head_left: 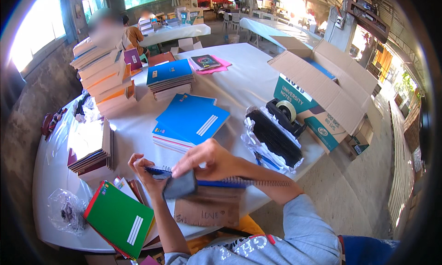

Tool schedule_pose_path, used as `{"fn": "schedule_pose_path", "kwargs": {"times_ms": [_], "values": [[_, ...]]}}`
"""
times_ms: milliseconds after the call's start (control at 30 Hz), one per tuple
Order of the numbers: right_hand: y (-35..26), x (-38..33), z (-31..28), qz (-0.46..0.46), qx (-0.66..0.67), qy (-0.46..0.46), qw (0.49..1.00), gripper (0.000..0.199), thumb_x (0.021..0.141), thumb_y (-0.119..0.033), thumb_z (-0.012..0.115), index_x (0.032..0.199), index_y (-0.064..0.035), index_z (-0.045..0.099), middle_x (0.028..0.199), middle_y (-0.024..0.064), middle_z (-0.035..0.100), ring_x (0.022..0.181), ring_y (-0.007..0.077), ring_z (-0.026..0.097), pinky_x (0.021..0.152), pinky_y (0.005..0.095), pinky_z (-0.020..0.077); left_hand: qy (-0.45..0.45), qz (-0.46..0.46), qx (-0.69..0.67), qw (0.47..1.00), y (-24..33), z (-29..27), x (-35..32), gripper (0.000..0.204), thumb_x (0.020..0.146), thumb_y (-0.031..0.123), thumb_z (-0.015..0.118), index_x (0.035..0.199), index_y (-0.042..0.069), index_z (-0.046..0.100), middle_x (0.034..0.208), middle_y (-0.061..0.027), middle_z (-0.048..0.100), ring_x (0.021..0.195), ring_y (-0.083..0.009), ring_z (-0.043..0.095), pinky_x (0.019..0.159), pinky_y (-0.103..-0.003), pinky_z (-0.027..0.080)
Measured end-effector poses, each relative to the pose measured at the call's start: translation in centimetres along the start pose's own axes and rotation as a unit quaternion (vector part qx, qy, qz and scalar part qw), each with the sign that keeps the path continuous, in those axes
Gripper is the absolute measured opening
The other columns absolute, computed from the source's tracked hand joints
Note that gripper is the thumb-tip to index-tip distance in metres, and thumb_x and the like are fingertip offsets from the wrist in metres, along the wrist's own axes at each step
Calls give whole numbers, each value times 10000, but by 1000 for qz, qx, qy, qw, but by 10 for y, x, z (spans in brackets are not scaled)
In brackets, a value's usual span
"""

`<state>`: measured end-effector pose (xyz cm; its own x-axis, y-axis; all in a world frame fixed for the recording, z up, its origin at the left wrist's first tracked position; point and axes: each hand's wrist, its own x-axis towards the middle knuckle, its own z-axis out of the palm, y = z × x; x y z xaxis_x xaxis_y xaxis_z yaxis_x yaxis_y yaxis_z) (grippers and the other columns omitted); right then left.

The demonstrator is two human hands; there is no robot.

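Observation:
My left hand (149, 175) grips one end of a spiral notebook (182, 185) with a dark, shadowed cover, tilted near the table's front edge. Over its upper edge bends my right hand (205, 161), fingers closed on the notebook by the binding; what the fingertips pinch is partly hidden. A long dark wire coil (267, 182) runs along the blue binding edge and sticks out to the right beneath my right forearm. Below the notebook is a brown cardboard piece (207, 214) with handwriting. Just beyond my hands lies a stack of blue notebooks (193, 120).
Black coils (274, 136) on crumpled wrapping lie right, beside a tape dispenser (285, 113) and an open carton (322, 99). Green notebooks (119, 214) and a plastic bag (66, 212) sit left. Tall notebook stacks (103, 76) stand far left. Another person (133, 34) sits beyond.

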<state>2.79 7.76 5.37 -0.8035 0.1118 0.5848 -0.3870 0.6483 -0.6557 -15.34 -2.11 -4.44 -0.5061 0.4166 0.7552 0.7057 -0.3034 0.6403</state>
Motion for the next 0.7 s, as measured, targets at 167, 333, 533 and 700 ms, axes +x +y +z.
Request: {"fn": "schedule_pose_path", "kwargs": {"times_ms": [167, 333, 533, 700], "values": [[10, 3, 13, 8, 63, 19, 998, 373, 639, 92, 618, 952, -88, 713, 931, 118, 689, 841, 189, 674, 699, 268, 520, 20, -80, -178, 981, 3, -9, -7, 758, 430, 414, 897, 893, 88, 394, 1028, -83, 319, 860, -150, 420, 672, -259, 387], [38, -11, 11, 119, -185, -3, 976, 388, 629, 139, 579, 926, -71, 714, 883, 123, 693, 801, 191, 677, 681, 279, 520, -26, -11, -179, 983, 2, -8, -9, 829, 387, 387, 895, 989, 108, 399, 1113, -67, 326, 761, -103, 429, 644, -222, 395], [41, -24, 22, 127, 110, 94, 981, 409, 678, 76, 521, 1033, -77, 654, 861, 68, 652, 801, 111, 616, 685, 235, 489, 2, -33, -229, 973, 0, -11, -14, 1034, 299, 447, 889, 1102, 130, 320, 1158, -75, 337, 695, -108, 408, 587, -224, 370], [45, -55, 19, 247, 214, -19, 945, 542, 724, 32, 534, 1258, -51, 491, 1054, 90, 567, 1003, 125, 539, 921, 281, 409, 4, -33, -170, 985, -2, -3, -13, 995, 345, 454, 886, 1124, 141, 352, 1147, -75, 319, 764, -116, 416, 615, -230, 407]]}}
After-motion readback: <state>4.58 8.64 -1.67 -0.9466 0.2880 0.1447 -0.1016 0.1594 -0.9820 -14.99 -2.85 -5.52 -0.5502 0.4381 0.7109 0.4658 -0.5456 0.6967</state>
